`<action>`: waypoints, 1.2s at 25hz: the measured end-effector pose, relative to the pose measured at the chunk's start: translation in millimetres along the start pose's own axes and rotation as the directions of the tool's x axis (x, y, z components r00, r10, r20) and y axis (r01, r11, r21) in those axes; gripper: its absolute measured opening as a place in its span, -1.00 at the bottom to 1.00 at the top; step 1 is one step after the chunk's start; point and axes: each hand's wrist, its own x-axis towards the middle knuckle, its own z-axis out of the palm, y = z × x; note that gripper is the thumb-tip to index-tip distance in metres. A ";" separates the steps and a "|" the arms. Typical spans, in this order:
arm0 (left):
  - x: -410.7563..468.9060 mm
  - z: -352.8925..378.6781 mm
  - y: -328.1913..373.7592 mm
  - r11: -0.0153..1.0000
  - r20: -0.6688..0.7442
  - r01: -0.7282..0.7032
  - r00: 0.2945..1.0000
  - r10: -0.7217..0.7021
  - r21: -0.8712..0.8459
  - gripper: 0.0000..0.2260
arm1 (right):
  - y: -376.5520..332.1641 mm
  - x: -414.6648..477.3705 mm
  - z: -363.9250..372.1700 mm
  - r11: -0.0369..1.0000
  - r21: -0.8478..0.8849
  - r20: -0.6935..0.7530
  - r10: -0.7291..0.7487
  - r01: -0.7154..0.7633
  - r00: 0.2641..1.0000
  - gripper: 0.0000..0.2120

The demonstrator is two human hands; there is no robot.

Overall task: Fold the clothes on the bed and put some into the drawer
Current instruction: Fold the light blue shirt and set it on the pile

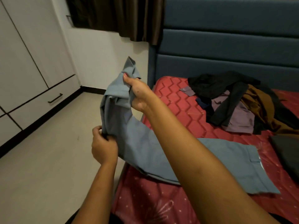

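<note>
The light was dim, soft and even — only weak shadows lay on the pale floor (48, 167). Wide-angle distortion bent the lines of the wardrobe (19, 62) at the left edge, and the dark clothes pile (226, 88) showed little detail — the whole view slightly soft.

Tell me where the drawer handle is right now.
In the head view, the drawer handle sits low on the white cabinet at left, across the floor from the bed.
</note>
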 end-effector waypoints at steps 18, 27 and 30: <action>-69.2 40.5 -103.2 0.849 0.612 -0.160 0.760 -0.219 0.503 -0.55 | 172.4 6.5 -156.7 0.889 -0.374 -0.452 0.076 -0.266 0.889 -0.51; -34.1 34.8 -130.3 0.596 0.635 0.800 0.426 -0.644 0.068 -0.42 | 214.9 -24.6 -158.8 0.149 -0.883 -0.469 -0.347 -0.445 0.812 -0.27; -30.4 35.4 -119.3 0.571 0.716 0.820 0.383 -0.583 0.026 -0.40 | 232.4 -25.2 -152.4 -0.083 -0.935 -0.314 -0.260 -0.345 0.913 -0.45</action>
